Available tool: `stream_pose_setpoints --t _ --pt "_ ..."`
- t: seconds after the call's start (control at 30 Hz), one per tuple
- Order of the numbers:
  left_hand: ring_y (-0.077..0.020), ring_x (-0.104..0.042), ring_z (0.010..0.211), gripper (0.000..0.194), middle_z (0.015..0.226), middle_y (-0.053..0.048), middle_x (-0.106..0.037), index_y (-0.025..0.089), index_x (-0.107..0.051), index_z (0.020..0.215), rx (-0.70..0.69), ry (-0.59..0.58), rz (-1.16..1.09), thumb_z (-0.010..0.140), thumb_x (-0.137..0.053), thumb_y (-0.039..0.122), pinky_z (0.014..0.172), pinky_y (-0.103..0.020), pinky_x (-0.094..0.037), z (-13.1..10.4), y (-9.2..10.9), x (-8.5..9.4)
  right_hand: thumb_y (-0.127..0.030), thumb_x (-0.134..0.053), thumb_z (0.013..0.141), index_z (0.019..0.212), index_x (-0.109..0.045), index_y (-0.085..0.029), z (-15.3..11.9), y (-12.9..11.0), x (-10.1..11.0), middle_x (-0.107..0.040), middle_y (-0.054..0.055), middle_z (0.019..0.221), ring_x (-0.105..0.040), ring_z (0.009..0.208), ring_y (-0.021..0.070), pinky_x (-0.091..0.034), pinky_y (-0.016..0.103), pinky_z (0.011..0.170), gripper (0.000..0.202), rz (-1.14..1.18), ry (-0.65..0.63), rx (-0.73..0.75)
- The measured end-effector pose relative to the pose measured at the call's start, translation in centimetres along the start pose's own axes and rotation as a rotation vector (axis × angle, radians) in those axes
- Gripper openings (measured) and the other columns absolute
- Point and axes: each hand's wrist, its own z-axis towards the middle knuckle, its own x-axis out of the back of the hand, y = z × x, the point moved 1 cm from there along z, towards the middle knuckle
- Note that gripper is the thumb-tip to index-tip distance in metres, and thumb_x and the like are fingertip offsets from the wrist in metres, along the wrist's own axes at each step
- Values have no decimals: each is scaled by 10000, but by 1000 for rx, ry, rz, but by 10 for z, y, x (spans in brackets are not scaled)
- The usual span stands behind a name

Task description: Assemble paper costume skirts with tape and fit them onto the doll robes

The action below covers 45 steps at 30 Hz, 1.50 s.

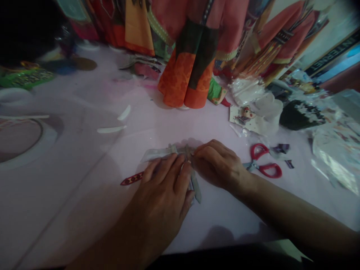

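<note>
Fingers stretched out, my left hand (167,191) lies flat over a small bundle of strips on the table. A red strip with a pointed end and dark round marks (131,179) sticks out to its left. Past its fingertips shows a pale, see-through flat piece (157,153). One narrow grey strip (197,187) with a pointed end runs down beside my left fingers. My right hand (219,163) is closed, its curled fingertips against the upper end of that grey strip. What those fingertips pinch is hidden.
Red-handled scissors (261,161) lie right of my right hand. Orange and red costume pieces (191,75) stand at the back. White curved offcuts (111,129) and a white ring (47,146) lie to the left. Plastic bags (334,150) and a black item (300,114) are at the right.
</note>
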Motion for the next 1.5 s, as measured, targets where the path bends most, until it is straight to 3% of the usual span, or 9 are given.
stream_pose_setpoints --t 0.4,0.8,1.1,1.5 --pt "-363 -609 1288 385 1396 -197 -648 58 -607 1297 -1 -12 3 1001 -466 260 1055 -591 -483 -1 1 -1 -45 -580 919 933 -541 -200 3 -1 0 -638 52 841 -624 794 184 -551 334 697 160 8 57 -77" --pt "-351 -597 1305 395 1413 -181 -641 78 -591 1322 6 -17 10 1003 -457 269 1065 -580 -482 0 -1 -1 -53 -553 930 934 -551 -213 2 -2 -4 -631 41 829 -606 771 180 -540 338 693 160 12 28 -48" --pt "-369 -610 1291 374 1400 -201 -645 73 -608 1282 9 -15 2 1008 -452 273 1052 -590 -491 -1 0 -2 -70 -599 885 873 -550 -205 6 2 -3 -650 28 784 -630 737 170 -524 309 664 144 -18 141 -192" --pt "-367 -612 1289 379 1395 -199 -650 71 -614 1285 8 -15 5 1002 -455 266 1047 -592 -494 0 0 -1 -36 -573 883 892 -533 -216 7 2 -1 -641 30 797 -621 752 174 -520 314 663 185 -30 146 -147"
